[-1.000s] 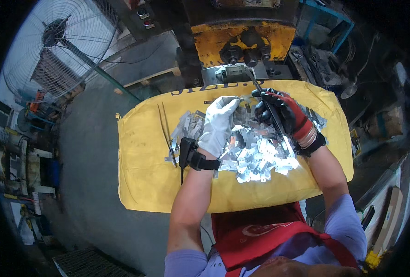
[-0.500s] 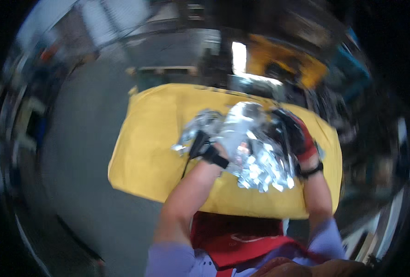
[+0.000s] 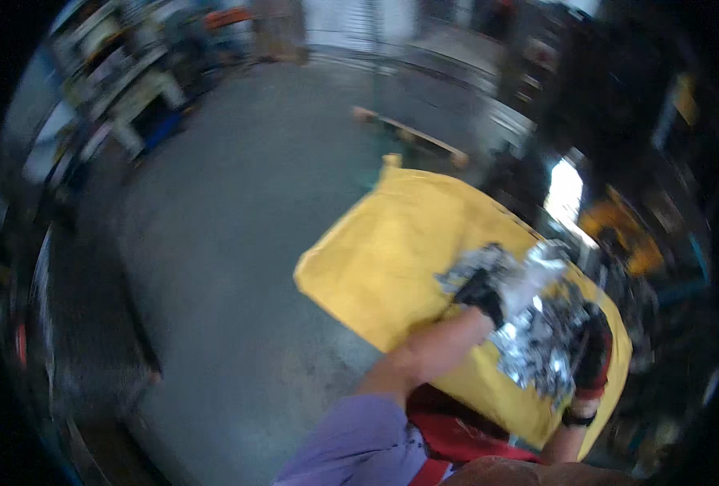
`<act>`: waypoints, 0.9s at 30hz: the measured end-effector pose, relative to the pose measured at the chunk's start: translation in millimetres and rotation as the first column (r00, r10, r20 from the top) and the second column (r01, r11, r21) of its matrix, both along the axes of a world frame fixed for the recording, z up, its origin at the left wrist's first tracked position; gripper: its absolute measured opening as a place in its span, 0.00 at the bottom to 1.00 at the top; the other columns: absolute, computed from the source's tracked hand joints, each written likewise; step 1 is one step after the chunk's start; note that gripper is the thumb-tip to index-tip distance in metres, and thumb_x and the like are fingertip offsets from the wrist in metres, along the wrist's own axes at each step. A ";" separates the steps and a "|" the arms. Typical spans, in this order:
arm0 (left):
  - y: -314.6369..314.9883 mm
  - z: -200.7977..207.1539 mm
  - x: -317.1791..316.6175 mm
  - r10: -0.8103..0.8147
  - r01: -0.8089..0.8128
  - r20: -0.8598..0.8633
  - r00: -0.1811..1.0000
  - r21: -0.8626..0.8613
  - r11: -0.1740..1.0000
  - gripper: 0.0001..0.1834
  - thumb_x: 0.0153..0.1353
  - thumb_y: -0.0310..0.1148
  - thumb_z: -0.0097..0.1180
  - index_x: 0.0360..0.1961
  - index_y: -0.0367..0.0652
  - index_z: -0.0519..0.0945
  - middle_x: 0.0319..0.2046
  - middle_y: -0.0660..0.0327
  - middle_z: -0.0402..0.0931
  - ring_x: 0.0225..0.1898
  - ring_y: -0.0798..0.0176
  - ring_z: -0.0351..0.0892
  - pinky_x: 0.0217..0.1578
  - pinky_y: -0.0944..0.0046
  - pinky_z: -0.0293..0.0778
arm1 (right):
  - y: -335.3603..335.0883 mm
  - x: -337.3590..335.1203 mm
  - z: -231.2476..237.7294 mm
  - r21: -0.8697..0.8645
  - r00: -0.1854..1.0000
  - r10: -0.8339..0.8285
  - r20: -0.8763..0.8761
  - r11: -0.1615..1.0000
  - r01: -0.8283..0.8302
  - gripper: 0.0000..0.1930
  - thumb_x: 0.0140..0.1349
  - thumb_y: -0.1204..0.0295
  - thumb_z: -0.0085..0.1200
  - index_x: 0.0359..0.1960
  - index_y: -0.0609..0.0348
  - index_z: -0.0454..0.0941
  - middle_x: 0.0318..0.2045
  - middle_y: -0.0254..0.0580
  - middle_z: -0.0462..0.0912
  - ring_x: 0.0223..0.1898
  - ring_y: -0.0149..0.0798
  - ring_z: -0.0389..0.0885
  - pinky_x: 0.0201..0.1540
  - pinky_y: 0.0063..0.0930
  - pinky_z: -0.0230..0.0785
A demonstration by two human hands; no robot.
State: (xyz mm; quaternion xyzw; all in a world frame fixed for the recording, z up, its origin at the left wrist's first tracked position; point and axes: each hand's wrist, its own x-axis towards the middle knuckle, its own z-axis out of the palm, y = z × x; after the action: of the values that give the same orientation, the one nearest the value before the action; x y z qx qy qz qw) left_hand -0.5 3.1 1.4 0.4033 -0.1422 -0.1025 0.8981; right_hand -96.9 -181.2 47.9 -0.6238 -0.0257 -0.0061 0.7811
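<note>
A heap of small, shiny silvery pieces (image 3: 529,348) lies on a broad yellow surface (image 3: 376,259) in front of me. At the heap's left side is my left hand (image 3: 482,296), with something black around the hand or wrist. A pale, glossy, elongated thing (image 3: 529,279) extends from it across the heap; blur hides where the fingers end and whether they hold it. My right hand (image 3: 593,352), in a black and red glove, rests along the heap's right edge. Its fingers are too dark and smeared to make out.
Grey floor (image 3: 214,243) stretches to the left. Beyond the yellow surface stands a dark platform with a wooden edge (image 3: 412,134). Yellow machinery (image 3: 627,235) is at the right, a cluttered workbench (image 3: 137,97) at far left, and a dark ribbed panel (image 3: 88,316) at near left.
My view has swung left, so the yellow surface, heap and both hands appear farther right and tilted. Both hands stay at the heap.
</note>
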 end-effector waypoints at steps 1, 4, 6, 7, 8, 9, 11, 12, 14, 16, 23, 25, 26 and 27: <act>-3.6 6.5 0.8 0.103 -0.103 0.004 0.995 0.132 0.986 0.17 0.60 0.27 0.49 0.51 0.38 0.68 0.46 0.62 0.70 0.48 0.70 0.68 0.50 0.72 0.66 | -6.9 -7.7 1.7 -0.121 0.998 -0.049 -0.043 0.992 0.043 0.17 0.66 0.65 0.40 0.48 0.62 0.73 0.36 0.30 0.77 0.34 0.24 0.73 0.36 0.18 0.66; -12.4 -23.1 19.2 -0.051 0.026 -0.113 0.992 -0.211 0.977 0.18 0.60 0.24 0.46 0.53 0.38 0.67 0.49 0.59 0.69 0.50 0.67 0.70 0.52 0.69 0.66 | -23.3 -17.1 -17.9 -0.248 0.966 -0.252 -0.059 0.941 0.230 0.14 0.64 0.66 0.43 0.44 0.61 0.74 0.25 0.32 0.75 0.22 0.25 0.73 0.23 0.18 0.64; -11.4 -18.3 13.0 0.051 -0.059 0.181 0.982 0.038 0.998 0.16 0.64 0.28 0.42 0.53 0.36 0.66 0.51 0.56 0.69 0.53 0.63 0.69 0.56 0.67 0.64 | -9.9 -31.1 15.0 0.031 0.915 -0.253 -0.314 0.961 0.277 0.16 0.63 0.62 0.43 0.44 0.60 0.74 0.20 0.29 0.72 0.18 0.25 0.70 0.20 0.18 0.62; -12.4 5.8 9.5 -0.043 0.043 -0.050 0.998 -0.001 0.999 0.18 0.66 0.32 0.41 0.54 0.33 0.65 0.52 0.54 0.68 0.55 0.62 0.67 0.58 0.64 0.63 | -18.8 -38.1 15.8 -0.034 0.938 -0.256 -0.235 0.966 0.255 0.18 0.64 0.61 0.42 0.46 0.62 0.73 0.20 0.31 0.74 0.18 0.25 0.71 0.21 0.18 0.63; -12.5 4.4 7.7 -0.016 0.013 0.085 0.996 0.036 0.999 0.20 0.67 0.35 0.39 0.54 0.31 0.65 0.53 0.52 0.67 0.56 0.59 0.66 0.58 0.61 0.61 | -23.6 -46.9 14.8 -0.021 0.916 -0.315 -0.248 0.947 0.319 0.18 0.64 0.61 0.42 0.46 0.62 0.73 0.20 0.31 0.74 0.18 0.25 0.71 0.21 0.18 0.63; -14.7 2.9 8.9 -0.029 0.027 0.135 0.990 0.012 1.000 0.20 0.67 0.35 0.39 0.54 0.31 0.64 0.53 0.51 0.67 0.56 0.57 0.65 0.59 0.60 0.60 | -29.4 -52.1 13.0 -0.106 0.934 -0.316 -0.164 0.947 0.302 0.17 0.65 0.61 0.41 0.45 0.61 0.73 0.22 0.32 0.76 0.19 0.24 0.72 0.21 0.16 0.64; -18.7 5.6 5.6 -0.056 0.052 0.166 0.984 0.030 0.998 0.20 0.67 0.34 0.39 0.55 0.30 0.64 0.53 0.49 0.66 0.57 0.53 0.65 0.61 0.56 0.57 | -37.3 -61.8 14.8 -0.185 0.939 -0.328 -0.101 0.934 0.306 0.16 0.65 0.61 0.40 0.44 0.60 0.72 0.24 0.33 0.78 0.20 0.24 0.73 0.21 0.15 0.65; -20.1 10.1 2.2 -0.077 0.067 0.150 0.986 0.075 0.995 0.20 0.67 0.34 0.39 0.55 0.30 0.64 0.54 0.49 0.66 0.57 0.52 0.64 0.61 0.55 0.55 | -36.8 -65.4 23.7 -0.068 0.924 -0.327 -0.199 0.945 0.319 0.17 0.66 0.61 0.40 0.45 0.60 0.71 0.25 0.34 0.78 0.20 0.24 0.74 0.20 0.15 0.65; -20.4 6.2 6.8 -0.070 0.050 0.205 0.976 0.102 0.994 0.21 0.66 0.33 0.41 0.55 0.30 0.64 0.54 0.49 0.65 0.58 0.52 0.63 0.62 0.55 0.54 | -45.5 -71.0 20.9 0.064 0.915 -0.280 -0.291 0.949 0.310 0.17 0.66 0.61 0.39 0.46 0.60 0.71 0.25 0.34 0.78 0.20 0.24 0.74 0.20 0.15 0.65; -16.2 10.9 4.3 -0.011 0.005 0.196 0.981 0.028 1.000 0.21 0.64 0.33 0.44 0.55 0.31 0.64 0.54 0.50 0.66 0.58 0.52 0.64 0.62 0.56 0.54 | -57.9 -76.2 11.3 0.037 0.956 -0.222 -0.192 0.972 0.233 0.20 0.67 0.62 0.37 0.52 0.65 0.67 0.27 0.35 0.78 0.20 0.21 0.72 0.22 0.14 0.65; 17.9 60.3 -28.9 0.161 -0.170 0.139 0.977 0.053 0.984 0.19 0.61 0.26 0.48 0.53 0.32 0.67 0.52 0.52 0.69 0.55 0.56 0.67 0.60 0.58 0.58 | -100.3 -86.1 -10.4 0.048 0.940 -0.221 -0.260 0.969 0.241 0.13 0.67 0.62 0.39 0.41 0.56 0.73 0.24 0.31 0.77 0.18 0.23 0.73 0.18 0.14 0.63; 25.5 65.3 -51.1 0.300 -0.317 0.105 0.948 0.340 0.885 0.19 0.59 0.28 0.51 0.51 0.32 0.69 0.50 0.54 0.71 0.54 0.60 0.69 0.56 0.62 0.62 | -107.8 -83.3 -11.4 0.060 0.928 -0.239 -0.287 0.962 0.267 0.12 0.66 0.63 0.41 0.38 0.55 0.74 0.22 0.30 0.77 0.17 0.23 0.72 0.17 0.14 0.63; 26.8 65.2 -65.5 0.313 -0.331 0.110 0.943 0.355 0.874 0.19 0.59 0.28 0.51 0.51 0.32 0.69 0.50 0.54 0.71 0.54 0.60 0.69 0.56 0.62 0.62 | -108.9 -80.2 -10.0 0.077 0.931 -0.220 -0.291 0.965 0.252 0.12 0.66 0.63 0.41 0.38 0.55 0.74 0.22 0.30 0.77 0.17 0.23 0.72 0.17 0.14 0.63; 25.1 64.2 -82.1 0.264 -0.319 0.179 0.948 0.552 0.770 0.20 0.58 0.27 0.53 0.51 0.35 0.70 0.50 0.54 0.72 0.54 0.59 0.69 0.56 0.62 0.63 | -109.9 -78.4 -9.2 0.090 0.915 -0.213 -0.342 0.962 0.258 0.12 0.66 0.63 0.40 0.38 0.55 0.74 0.22 0.31 0.77 0.17 0.24 0.73 0.16 0.14 0.63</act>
State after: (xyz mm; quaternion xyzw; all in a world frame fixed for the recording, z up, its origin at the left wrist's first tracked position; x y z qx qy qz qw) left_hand -82.6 28.2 65.6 0.6764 -0.0808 0.0185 0.7318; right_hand -175.2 -291.1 38.7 -0.5612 0.1810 0.0022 0.8076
